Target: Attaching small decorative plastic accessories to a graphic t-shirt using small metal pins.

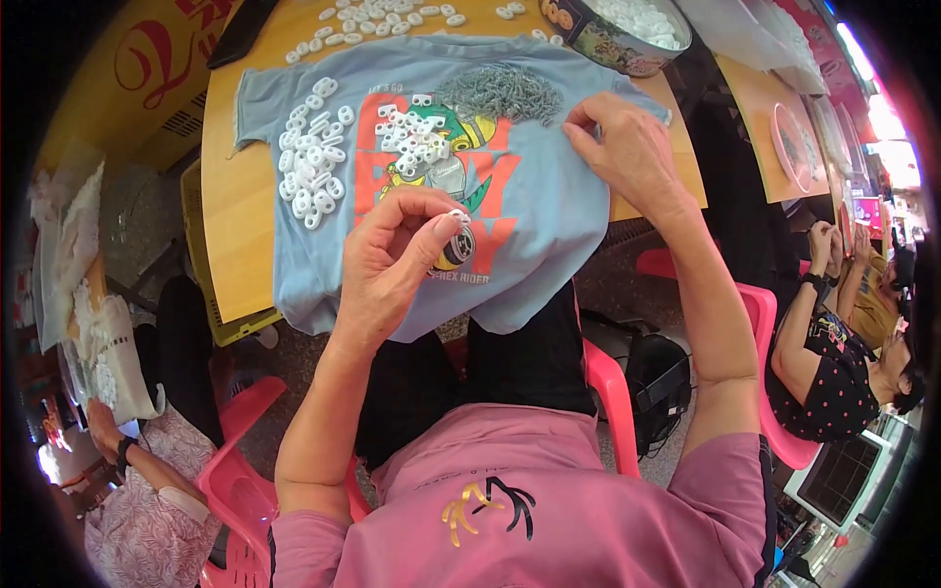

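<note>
My left hand [392, 260] is closed, pinching a small white plastic piece [458, 217] between thumb and fingertips above the front of a light blue T-shirt [549, 211] laid over the table. My right hand [627, 147] hovers over the shirt's right side, thumb and fingers brought together; whatever they may hold is too small to see. Just left of its fingertips lies a heap of small grey screws [502, 93]. Left of the screws sits a cluster of small white plastic blocks [417, 135]. Farther left are many white oval plastic pieces with holes [312, 171].
More white ovals [377, 18] lie at the table's [235, 245] far edge. A round decorated tin [627, 44] full of white pieces stands at the far right. Other people sit on pink plastic chairs [760, 323] at both sides. A black bag [655, 377] is beside my chair.
</note>
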{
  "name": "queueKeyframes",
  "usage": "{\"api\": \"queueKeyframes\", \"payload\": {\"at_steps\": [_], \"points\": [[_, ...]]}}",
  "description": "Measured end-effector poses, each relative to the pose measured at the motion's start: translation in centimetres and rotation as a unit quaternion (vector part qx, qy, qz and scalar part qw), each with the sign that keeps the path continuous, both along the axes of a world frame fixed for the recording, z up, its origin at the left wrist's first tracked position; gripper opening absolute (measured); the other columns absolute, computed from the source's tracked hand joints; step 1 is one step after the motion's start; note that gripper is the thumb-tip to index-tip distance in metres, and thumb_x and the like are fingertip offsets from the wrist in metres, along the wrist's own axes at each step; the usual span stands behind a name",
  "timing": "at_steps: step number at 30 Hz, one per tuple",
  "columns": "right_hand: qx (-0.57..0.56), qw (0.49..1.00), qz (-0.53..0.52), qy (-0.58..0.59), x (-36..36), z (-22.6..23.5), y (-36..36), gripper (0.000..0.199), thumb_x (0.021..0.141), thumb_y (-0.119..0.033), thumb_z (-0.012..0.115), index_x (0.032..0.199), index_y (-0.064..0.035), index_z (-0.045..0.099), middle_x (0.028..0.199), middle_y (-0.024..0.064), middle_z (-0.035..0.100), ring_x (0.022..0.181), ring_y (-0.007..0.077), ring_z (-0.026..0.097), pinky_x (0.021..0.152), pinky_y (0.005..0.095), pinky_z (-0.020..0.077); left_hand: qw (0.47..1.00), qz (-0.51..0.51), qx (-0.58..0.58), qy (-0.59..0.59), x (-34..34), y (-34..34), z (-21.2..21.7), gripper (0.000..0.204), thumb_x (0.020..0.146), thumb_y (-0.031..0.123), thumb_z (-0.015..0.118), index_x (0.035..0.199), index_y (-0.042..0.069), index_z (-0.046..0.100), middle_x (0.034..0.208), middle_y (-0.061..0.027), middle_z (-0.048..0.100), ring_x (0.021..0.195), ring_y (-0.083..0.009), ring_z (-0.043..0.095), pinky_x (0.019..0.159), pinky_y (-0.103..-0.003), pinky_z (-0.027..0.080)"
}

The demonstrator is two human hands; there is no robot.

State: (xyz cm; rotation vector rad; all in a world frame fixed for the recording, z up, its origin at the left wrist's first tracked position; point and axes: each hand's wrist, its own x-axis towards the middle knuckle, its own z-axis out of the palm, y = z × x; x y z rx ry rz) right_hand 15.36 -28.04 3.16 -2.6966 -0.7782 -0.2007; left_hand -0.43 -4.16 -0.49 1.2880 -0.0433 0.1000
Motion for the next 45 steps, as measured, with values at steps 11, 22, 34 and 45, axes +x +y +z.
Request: {"api": "queueKeyframes", "payload": {"at_steps": [11, 22, 34, 45], "points": [[0.024, 0.999, 0.032, 0.009, 0.4, 0.5, -0.2, 0.02, 0.09, -0.022, 0.068, 0.099, -0.004, 0.071, 0.096, 0.0114, 0.071, 0.086, 0.0291, 0.068, 0.077, 0.039, 0.0506, 1.0, 0.0, -0.018, 0.004, 0.0, 0.0, -0.1, 0.013, 0.099, 0.007, 0.065, 0.109, 0.0, 0.064, 0.104, -0.0019, 0.066, 0.093, -0.0068, 0.06, 0.084, -0.023, 0.049], [-0.047, 0.997, 0.007, 0.06, 1.3, 1.2, -0.1, 0.022, 0.089, -0.025, 0.068, 0.098, -0.005, 0.07, 0.091, 0.0129, 0.07, 0.087, 0.0298, 0.067, 0.078, 0.0398, 0.0503, 1.0, 0.002, -0.022, 0.007, 0.2, 0.1, -0.2, 0.013, 0.099, 0.009, 0.065, 0.109, 0.001, 0.064, 0.103, -0.0032, 0.068, 0.094, -0.0084, 0.063, 0.085, -0.024, 0.05], [-0.047, 0.998, 0.031, 0.017, 1.4, 0.6, 0.7, 0.022, 0.09, -0.025, 0.068, 0.098, -0.0048, 0.069, 0.095, 0.0126, 0.07, 0.091, 0.0323, 0.066, 0.079, 0.0413, 0.0503, 1.0, 0.002, -0.021, 0.02, 0.1, 0.4, -0.1, 0.015, 0.1, 0.013, 0.065, 0.109, 0.001, 0.064, 0.101, -0.0036, 0.07, 0.095, -0.0093, 0.065, 0.085, -0.024, 0.05], [-0.071, 0.996, 0.035, 0.046, 2.4, 1.3, 0.9, 0.019, 0.088, -0.02, 0.067, 0.096, -0.0033, 0.072, 0.092, 0.0156, 0.072, 0.088, 0.0343, 0.069, 0.079, 0.0428, 0.053, 0.997, 0.002, -0.077, 0.026, 0.3, 0.0, 0.2, 0.014, 0.101, 0.013, 0.062, 0.108, 0.001, 0.062, 0.099, -0.0129, 0.072, 0.089, -0.0186, 0.071, 0.081, -0.03, 0.057]]}}
